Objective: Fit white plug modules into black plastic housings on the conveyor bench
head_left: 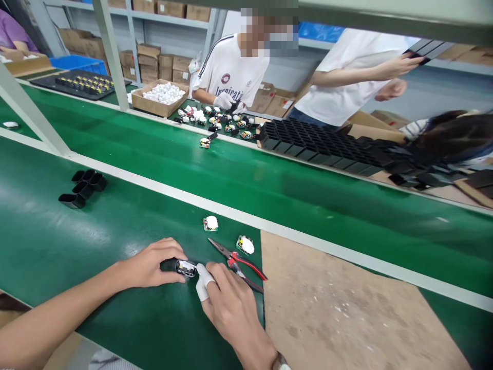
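My left hand point(159, 264) grips a small black plastic housing point(171, 264) lying on its side, its open end toward the right. Inside that end shows a circuit board point(186, 268) with white and metallic parts. From the right, my right hand point(227, 298), with white finger cots on thumb and forefinger, touches the board end, fingertips closed against it. Just beyond the right hand lie needle-nose pliers point(234, 262) with red and black handles. Two loose circuit boards with white caps, one point(210, 223) and another point(245, 244), rest behind the pliers.
Several black housings point(83, 187) stand at left. A brown board point(346, 303) covers the bench at right. Past a pale rail point(165, 189) runs a green conveyor belt point(154, 139) carrying one circuit board point(205, 142). Co-workers stand behind rows of black housings point(319, 144) and a box of white parts point(162, 97).
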The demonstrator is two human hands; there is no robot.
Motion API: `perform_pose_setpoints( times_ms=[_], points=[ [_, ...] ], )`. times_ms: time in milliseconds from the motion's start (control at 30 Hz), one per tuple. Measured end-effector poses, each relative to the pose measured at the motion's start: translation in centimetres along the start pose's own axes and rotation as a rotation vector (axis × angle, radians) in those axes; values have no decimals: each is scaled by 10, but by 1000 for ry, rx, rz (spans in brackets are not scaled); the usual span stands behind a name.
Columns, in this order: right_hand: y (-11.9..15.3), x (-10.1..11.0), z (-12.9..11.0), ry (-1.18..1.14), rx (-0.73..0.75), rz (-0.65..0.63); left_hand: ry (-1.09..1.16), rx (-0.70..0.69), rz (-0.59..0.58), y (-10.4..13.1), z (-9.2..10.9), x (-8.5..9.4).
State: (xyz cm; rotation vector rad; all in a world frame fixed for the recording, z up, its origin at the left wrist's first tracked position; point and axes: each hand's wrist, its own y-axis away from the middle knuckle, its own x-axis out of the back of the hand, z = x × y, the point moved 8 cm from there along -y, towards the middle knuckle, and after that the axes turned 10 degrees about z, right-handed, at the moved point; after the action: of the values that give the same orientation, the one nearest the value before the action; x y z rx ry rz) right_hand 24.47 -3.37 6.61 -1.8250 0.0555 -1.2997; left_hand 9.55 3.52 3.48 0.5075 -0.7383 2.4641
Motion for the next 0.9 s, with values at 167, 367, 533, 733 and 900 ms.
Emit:
perform_pose_setpoints(
  times_ms=[167, 367, 533, 733, 900],
  points=[
    [-2, -2, -5, -19, 26, -7, -12, -14, -3, 1, 1, -2],
    [-7, 0, -8, -20, 51, -64, -29, -2, -11, 1, 0, -3],
    [-6, 7, 0, 13, 27, -33, -33, 17, -1, 1, -2, -2],
    [-4, 9, 8, 14, -4, -49, -26, 20, 2, 0, -1, -2],
    [-3, 5, 6, 22, 0, -55, -26, 0, 3, 1, 0, -2]
  ],
)
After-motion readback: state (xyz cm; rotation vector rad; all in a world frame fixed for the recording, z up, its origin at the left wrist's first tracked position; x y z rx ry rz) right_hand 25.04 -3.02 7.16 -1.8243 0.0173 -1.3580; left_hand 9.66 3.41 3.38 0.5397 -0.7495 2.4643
